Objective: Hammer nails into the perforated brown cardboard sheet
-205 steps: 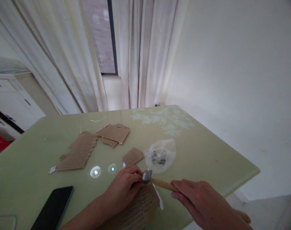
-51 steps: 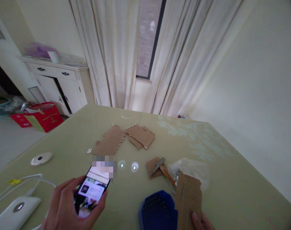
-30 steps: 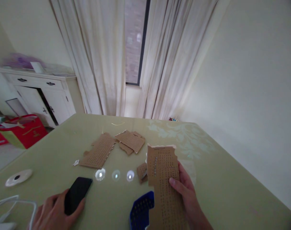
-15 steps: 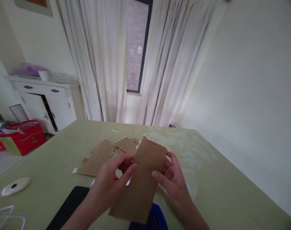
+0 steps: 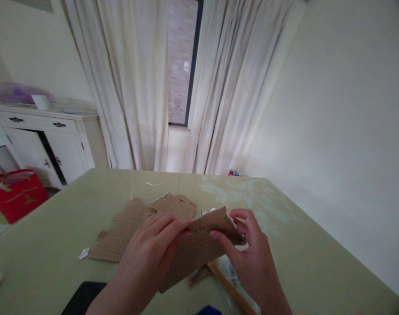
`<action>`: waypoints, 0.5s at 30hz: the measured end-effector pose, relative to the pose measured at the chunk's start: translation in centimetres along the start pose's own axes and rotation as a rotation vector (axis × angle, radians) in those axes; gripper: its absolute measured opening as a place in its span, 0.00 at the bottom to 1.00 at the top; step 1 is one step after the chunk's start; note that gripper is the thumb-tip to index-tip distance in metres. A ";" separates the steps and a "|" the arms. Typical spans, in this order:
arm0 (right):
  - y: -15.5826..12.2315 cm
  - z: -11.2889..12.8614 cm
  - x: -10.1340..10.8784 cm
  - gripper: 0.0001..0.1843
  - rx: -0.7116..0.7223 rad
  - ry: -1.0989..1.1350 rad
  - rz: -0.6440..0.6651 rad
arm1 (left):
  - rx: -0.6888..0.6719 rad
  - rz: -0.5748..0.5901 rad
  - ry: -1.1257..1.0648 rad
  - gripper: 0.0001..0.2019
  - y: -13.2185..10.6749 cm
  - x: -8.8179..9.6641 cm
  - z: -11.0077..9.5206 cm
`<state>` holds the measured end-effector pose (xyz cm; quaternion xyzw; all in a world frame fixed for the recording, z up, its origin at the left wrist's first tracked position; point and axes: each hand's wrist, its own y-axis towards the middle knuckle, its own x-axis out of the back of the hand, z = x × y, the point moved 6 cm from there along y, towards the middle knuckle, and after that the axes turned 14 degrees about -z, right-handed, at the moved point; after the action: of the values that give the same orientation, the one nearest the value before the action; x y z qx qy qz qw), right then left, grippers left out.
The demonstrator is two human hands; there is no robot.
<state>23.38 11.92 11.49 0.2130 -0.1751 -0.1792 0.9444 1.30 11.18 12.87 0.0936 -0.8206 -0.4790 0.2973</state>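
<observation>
Between my two hands a piece of brown cardboard (image 5: 196, 249), covered with rows of small marks, is held above the table. My left hand (image 5: 153, 249) grips its left side, thumb and fingers closed on the edge. At the right end, my right hand (image 5: 248, 245) pinches it, thumb on the near face and fingers behind. The cardboard is tilted and bent near its torn, whitish right edge. Behind it lie two more cardboard pieces, one at the left (image 5: 117, 232) and one at the back (image 5: 175, 205).
A wooden stick or handle (image 5: 230, 286) lies below my right hand, beside clear plastic. A black flat object (image 5: 83, 297) and a blue object (image 5: 209, 310) show at the near edge. A white scrap (image 5: 83, 253) sits left on the green table (image 5: 304, 258).
The cardboard has turned from nearly upright to a flatter slant and now bends near its right end. My left hand has moved over its upper edge. The view has shifted right.
</observation>
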 end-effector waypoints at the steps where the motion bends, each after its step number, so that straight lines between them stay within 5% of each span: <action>1: 0.1 -0.2 -0.3 0.17 -0.013 0.021 0.035 | -0.022 -0.001 0.009 0.11 0.1 -0.1 0.0; 5: 0.1 -0.2 -1.7 0.08 0.005 0.134 0.277 | -0.140 0.013 0.013 0.12 0.3 -0.2 -0.7; 8: 0.2 0.4 -1.6 0.08 0.085 0.197 0.301 | -0.152 0.002 -0.013 0.10 0.4 0.1 -1.0; 12: 0.2 1.2 -0.8 0.07 0.218 0.150 0.215 | -0.025 0.015 -0.071 0.09 0.5 0.9 -0.2; 15: 0.1 0.6 -0.8 0.04 0.157 0.110 0.245 | 0.142 0.076 -0.113 0.11 0.0 1.6 2.2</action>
<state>22.50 12.16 11.87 0.2725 -0.1614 -0.0364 0.9478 -1.29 12.11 12.75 0.0562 -0.8710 -0.4126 0.2609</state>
